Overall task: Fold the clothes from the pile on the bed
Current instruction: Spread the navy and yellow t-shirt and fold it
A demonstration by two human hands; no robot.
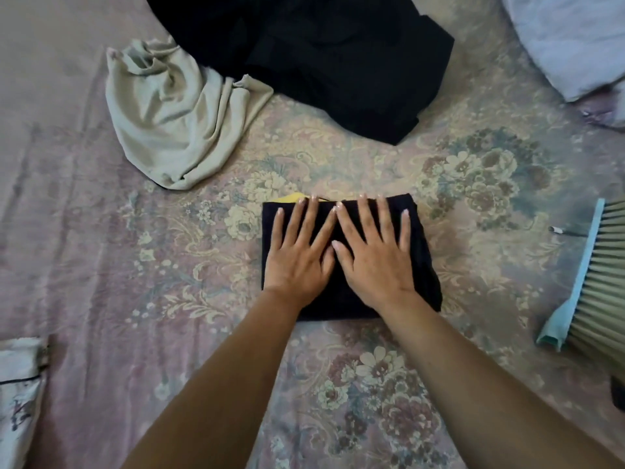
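A: Navy cloth, the folded garment [351, 258], sits mid-frame on the flowered bedspread [473, 170]; your left hand [297, 262] and right hand [375, 262] lie flat on it, fingers straight and spread, gripping nothing.

B: And the pile?

A: The black clothes [324, 59] and beige top [169, 116] wait in the upper left.

B: Risk?

A: Lift your palms carelessly and the layers may spring open; a yellow edge [293, 197] already peeks out.

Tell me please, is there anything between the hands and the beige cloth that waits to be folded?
Nothing visible. Both the left hand and right hand press flat on the folded dark garment; only bare floral bedsheet lies between it and the crumpled beige cloth.
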